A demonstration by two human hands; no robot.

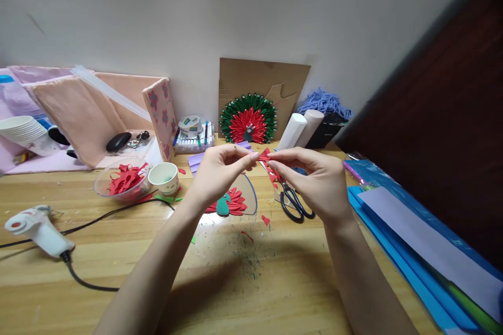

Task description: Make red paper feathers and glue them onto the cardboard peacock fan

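Observation:
Between my two hands, above the table, is a small folded red strip, pinched at both ends; I cannot tell if it is ribbon or paper. My left hand is closed with thumb and forefinger on its left end. My right hand grips the right end in the same way. Below them lies a cardboard piece with red petals and a green bird-like body, partly hidden by my left hand. Black-handled scissors lie under my right hand, with red scraps around.
A white glue gun with its cord lies left. Behind it are a clear bowl of red strips and a paper cup. A finished red-and-green peacock leans on cardboard. Blue sheets line the right edge.

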